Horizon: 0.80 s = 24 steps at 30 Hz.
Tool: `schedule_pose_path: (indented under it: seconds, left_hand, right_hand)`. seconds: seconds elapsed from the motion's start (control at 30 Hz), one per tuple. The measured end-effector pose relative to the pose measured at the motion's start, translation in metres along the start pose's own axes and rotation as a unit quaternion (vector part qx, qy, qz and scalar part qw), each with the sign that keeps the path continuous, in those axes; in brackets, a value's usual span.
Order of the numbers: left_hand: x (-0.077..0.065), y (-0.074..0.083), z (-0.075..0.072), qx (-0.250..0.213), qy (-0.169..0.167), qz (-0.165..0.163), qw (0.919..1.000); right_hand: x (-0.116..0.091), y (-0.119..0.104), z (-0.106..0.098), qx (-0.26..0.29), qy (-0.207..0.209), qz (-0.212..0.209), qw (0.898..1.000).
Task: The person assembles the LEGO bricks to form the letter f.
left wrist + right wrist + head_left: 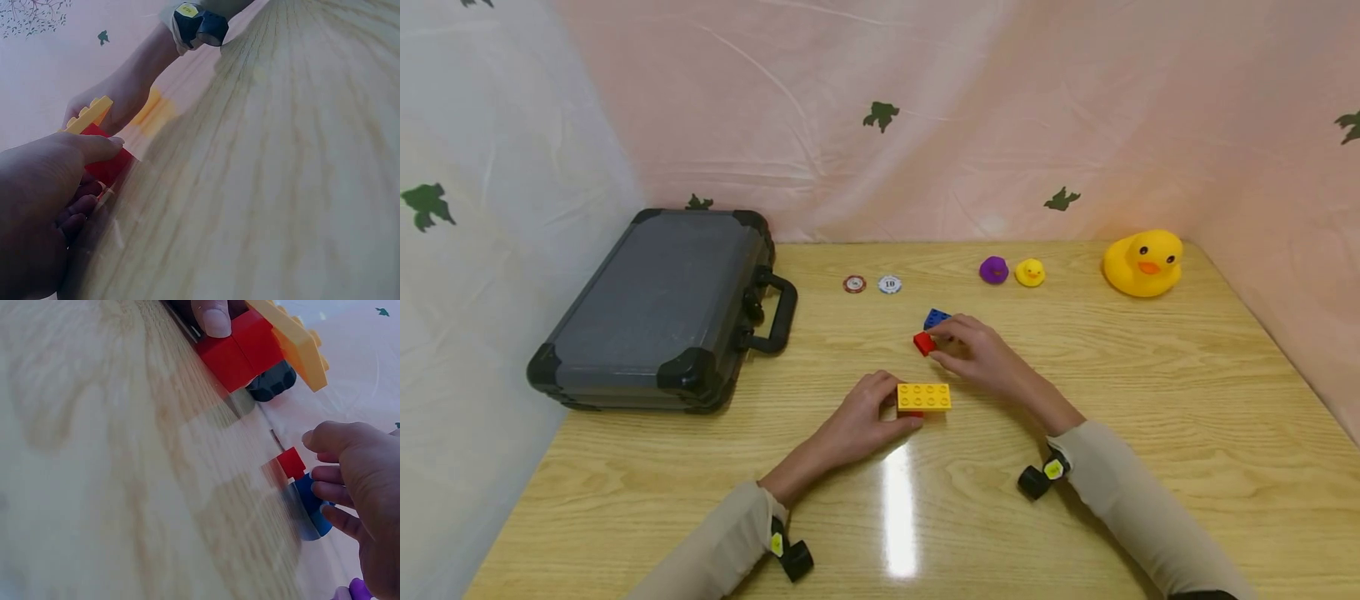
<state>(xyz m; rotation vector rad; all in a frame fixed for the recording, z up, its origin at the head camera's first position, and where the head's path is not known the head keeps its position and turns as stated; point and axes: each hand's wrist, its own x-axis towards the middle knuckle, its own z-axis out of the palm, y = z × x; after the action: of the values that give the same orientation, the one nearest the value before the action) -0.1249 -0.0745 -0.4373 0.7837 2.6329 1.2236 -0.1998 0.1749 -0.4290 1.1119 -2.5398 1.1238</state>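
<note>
A yellow brick with studs (924, 397) lies across the top of red bricks (242, 351), overhanging them on one side. My left hand (867, 422) grips this stack low down, its thumb on the near red face and its fingers behind. Farther back, a small red brick (923, 343) sits on the table in front of a blue brick (936, 318). My right hand (979, 353) is at that small red brick, thumb and fingers spread beside it; in the right wrist view a gap shows between the thumb and the red brick (292, 463).
A grey case (655, 292) with black corners lies at the left, its handle toward the middle. Two poker chips (872, 284) are at the back. A purple duck (994, 270), a small yellow duck (1030, 272) and a large yellow duck (1142, 264) line the back right.
</note>
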Motion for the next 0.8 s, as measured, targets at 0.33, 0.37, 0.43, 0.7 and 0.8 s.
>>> schedule_pose_path:
  seconds: [0.33, 0.37, 0.43, 0.7, 0.8]
  left_hand:
    - [-0.0001, -0.0003, 0.0005, -0.002, 0.002, 0.001, 1.0000]
    - [-0.0002, -0.0004, 0.0006, -0.001, 0.002, 0.001, 1.0000]
    - [-0.0005, -0.0002, 0.0005, -0.001, 0.002, 0.001, 1.0000]
    - [-0.0008, -0.0004, 0.0002, -0.001, 0.000, 0.001, 1.0000]
    - [-0.0005, -0.0009, 0.0001, -0.003, -0.002, 0.000, 1.0000]
  right_hand:
    - [0.0034, -0.0007, 0.0038, -0.024, -0.016, 0.026, 0.999]
    - [0.0036, -0.0009, 0.0040, -0.027, -0.019, 0.029, 0.999]
    - [0.0042, -0.0020, 0.0038, -0.032, -0.027, 0.039, 0.998]
    - [0.0065, -0.0015, 0.0047, -0.041, -0.047, 0.057, 0.996]
    - [0.0072, 0.0004, 0.0061, -0.044, -0.048, 0.052, 0.996]
